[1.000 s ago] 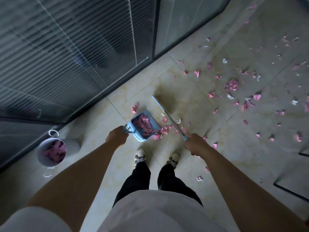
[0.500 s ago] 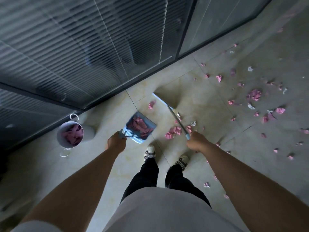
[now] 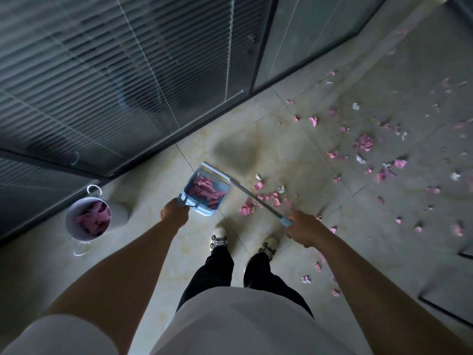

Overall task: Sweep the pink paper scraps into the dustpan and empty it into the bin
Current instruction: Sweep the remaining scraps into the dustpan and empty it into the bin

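Observation:
My left hand (image 3: 174, 213) grips the handle of a blue dustpan (image 3: 204, 210), which holds a heap of pink paper scraps (image 3: 206, 188) and hangs above the tiled floor in front of my feet. My right hand (image 3: 303, 228) grips the blue end of a broom handle (image 3: 256, 199); the broom's head (image 3: 213, 169) lies against the far side of the dustpan. A small pile of pink scraps (image 3: 266, 199) lies on the floor under the handle. To the left stands a round white bin (image 3: 88, 219) with pink scraps inside.
A glass wall with dark blinds (image 3: 115, 85) runs along the left and far side. Many more pink and white scraps (image 3: 364, 144) are strewn over the floor to the right. Dark metal frames (image 3: 445, 311) sit at the right edge. My shoes (image 3: 217, 239) stand below the dustpan.
The view has swung left, bringing the bin nearer the centre. The dustpan has lifted off the floor pile and moved left with its load; the broom head now lies against it.

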Demonstrator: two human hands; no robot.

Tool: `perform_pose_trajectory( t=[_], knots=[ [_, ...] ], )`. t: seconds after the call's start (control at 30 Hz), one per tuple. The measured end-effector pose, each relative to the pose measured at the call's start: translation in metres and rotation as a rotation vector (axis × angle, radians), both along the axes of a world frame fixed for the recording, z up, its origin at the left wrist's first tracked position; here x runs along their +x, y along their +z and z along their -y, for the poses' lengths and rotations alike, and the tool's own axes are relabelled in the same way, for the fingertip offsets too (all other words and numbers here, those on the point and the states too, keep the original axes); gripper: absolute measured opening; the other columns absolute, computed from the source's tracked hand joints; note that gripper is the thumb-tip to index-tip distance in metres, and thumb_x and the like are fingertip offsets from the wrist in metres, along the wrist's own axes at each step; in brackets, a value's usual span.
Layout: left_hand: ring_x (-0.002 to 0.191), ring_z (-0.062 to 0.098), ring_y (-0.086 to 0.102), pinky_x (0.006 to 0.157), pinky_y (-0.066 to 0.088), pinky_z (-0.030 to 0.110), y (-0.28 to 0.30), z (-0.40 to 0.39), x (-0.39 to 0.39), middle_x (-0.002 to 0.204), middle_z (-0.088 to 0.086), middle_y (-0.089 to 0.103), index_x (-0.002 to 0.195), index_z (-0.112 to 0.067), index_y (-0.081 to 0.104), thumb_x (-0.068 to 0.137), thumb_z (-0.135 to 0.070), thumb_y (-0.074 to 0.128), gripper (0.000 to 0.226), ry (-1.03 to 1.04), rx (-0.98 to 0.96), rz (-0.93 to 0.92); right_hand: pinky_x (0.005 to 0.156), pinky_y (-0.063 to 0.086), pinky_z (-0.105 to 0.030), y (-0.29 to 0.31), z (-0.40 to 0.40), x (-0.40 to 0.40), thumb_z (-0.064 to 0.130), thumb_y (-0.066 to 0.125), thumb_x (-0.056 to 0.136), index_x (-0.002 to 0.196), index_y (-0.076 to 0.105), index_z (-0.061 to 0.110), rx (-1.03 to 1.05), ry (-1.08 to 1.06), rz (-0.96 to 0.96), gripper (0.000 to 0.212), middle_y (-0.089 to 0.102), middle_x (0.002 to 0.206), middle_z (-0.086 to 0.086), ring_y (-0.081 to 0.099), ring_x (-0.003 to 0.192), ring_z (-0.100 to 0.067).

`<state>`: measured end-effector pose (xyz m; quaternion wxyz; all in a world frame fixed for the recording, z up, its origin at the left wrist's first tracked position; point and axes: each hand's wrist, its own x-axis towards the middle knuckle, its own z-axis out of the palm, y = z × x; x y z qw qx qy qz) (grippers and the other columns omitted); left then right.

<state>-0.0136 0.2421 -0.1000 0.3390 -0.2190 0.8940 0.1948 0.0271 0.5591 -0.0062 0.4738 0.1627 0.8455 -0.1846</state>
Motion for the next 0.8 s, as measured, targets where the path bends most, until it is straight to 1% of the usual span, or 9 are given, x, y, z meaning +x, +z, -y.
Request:
perform_pose_trajectory(
  t=[0.07, 0.2, 0.3, 0.37, 0.4, 0.5, 0.6, 0.67, 0.8],
  knots=[
    [0.106, 0.034, 0.061, 0.089, 0.047, 0.037, -0.004, 0.003, -0.003, 0.117, 0.016, 0.065, 0.117, -0.006, 0.059, 0.096, -0.028, 0.053, 0.031, -0.011, 0.013, -0.01, 0.041, 0.043, -0.022, -0.004, -0.008, 0.01, 0.019, 0.051, 0.088, 0.134, 0.049, 0.012, 0.002, -0.063, -0.021, 0.046, 0.064, 0.096, -0.01, 0.058, 0.061, -0.016],
    [0.109, 0.034, 0.059, 0.09, 0.046, 0.034, -0.009, 0.007, -0.007, 0.121, 0.014, 0.064, 0.121, -0.013, 0.058, 0.092, -0.027, 0.056, 0.032, -0.069, 0.026, -0.001, 0.044, 0.044, -0.023, -0.01, -0.023, 0.029, 0.022, 0.051, 0.092, 0.134, 0.05, 0.014, 0.06, -0.182, -0.042, 0.042, 0.06, 0.088, -0.006, 0.056, 0.061, -0.015],
    [0.114, 0.033, 0.057, 0.092, 0.045, 0.035, -0.011, 0.012, -0.011, 0.125, 0.01, 0.062, 0.125, -0.017, 0.054, 0.092, -0.028, 0.055, 0.035, -0.179, 0.013, 0.019, 0.06, 0.048, -0.026, -0.016, -0.035, 0.043, 0.02, 0.049, 0.091, 0.13, 0.052, 0.01, 0.141, -0.238, -0.055, 0.039, 0.059, 0.096, -0.01, 0.059, 0.076, -0.023],
    [0.117, 0.031, 0.056, 0.096, 0.045, 0.036, -0.014, 0.015, -0.015, 0.129, 0.008, 0.06, 0.129, -0.018, 0.051, 0.093, -0.031, 0.054, 0.039, -0.268, -0.002, 0.042, 0.071, 0.045, -0.029, -0.02, -0.042, 0.052, 0.021, 0.049, 0.09, 0.124, 0.054, 0.008, 0.196, -0.256, -0.045, 0.037, 0.057, 0.096, -0.008, 0.056, 0.084, -0.025],
    [0.117, 0.031, 0.056, 0.097, 0.045, 0.037, -0.013, 0.016, -0.017, 0.131, 0.008, 0.059, 0.131, -0.018, 0.05, 0.093, -0.031, 0.054, 0.041, -0.299, -0.005, 0.047, 0.07, 0.044, -0.028, -0.022, -0.045, 0.057, 0.021, 0.05, 0.09, 0.121, 0.055, 0.007, 0.216, -0.283, -0.039, 0.035, 0.056, 0.091, -0.005, 0.055, 0.08, -0.023],
    [0.119, 0.03, 0.055, 0.098, 0.045, 0.037, -0.009, 0.015, -0.022, 0.133, 0.007, 0.057, 0.136, -0.02, 0.048, 0.093, -0.031, 0.054, 0.045, -0.394, -0.006, 0.036, 0.051, 0.042, -0.022, -0.031, -0.053, 0.065, 0.021, 0.051, 0.087, 0.109, 0.061, 0.007, 0.248, -0.393, -0.011, 0.028, 0.061, 0.07, 0.001, 0.061, 0.052, -0.013],
    [0.127, 0.026, 0.05, 0.101, 0.042, 0.035, -0.008, 0.013, -0.027, 0.141, 0.003, 0.051, 0.14, -0.021, 0.044, 0.094, -0.029, 0.053, 0.047, -0.561, 0.006, 0.069, 0.037, 0.039, -0.017, -0.031, -0.051, 0.067, 0.016, 0.05, 0.089, 0.114, 0.06, 0.002, 0.231, -0.454, 0.032, 0.03, 0.061, 0.066, -0.003, 0.057, 0.037, -0.01],
    [0.129, 0.024, 0.048, 0.102, 0.041, 0.033, -0.009, 0.01, -0.029, 0.144, 0.002, 0.049, 0.14, -0.021, 0.045, 0.094, -0.026, 0.053, 0.047, -0.635, 0.024, 0.1, 0.031, 0.035, -0.015, -0.029, -0.045, 0.068, 0.01, 0.048, 0.09, 0.12, 0.055, -0.002, 0.205, -0.472, 0.073, 0.033, 0.056, 0.071, -0.004, 0.056, 0.039, -0.011],
    [0.132, 0.023, 0.044, 0.106, 0.037, 0.03, -0.011, -0.006, -0.023, 0.146, 0.002, 0.045, 0.139, -0.017, 0.045, 0.096, -0.021, 0.05, 0.044, -0.74, 0.035, 0.126, 0.035, 0.042, -0.022, -0.022, -0.035, 0.072, 0.007, 0.048, 0.091, 0.124, 0.052, -0.005, 0.133, -0.464, 0.139, 0.035, 0.049, 0.07, -0.005, 0.052, 0.052, -0.016]
  ],
)
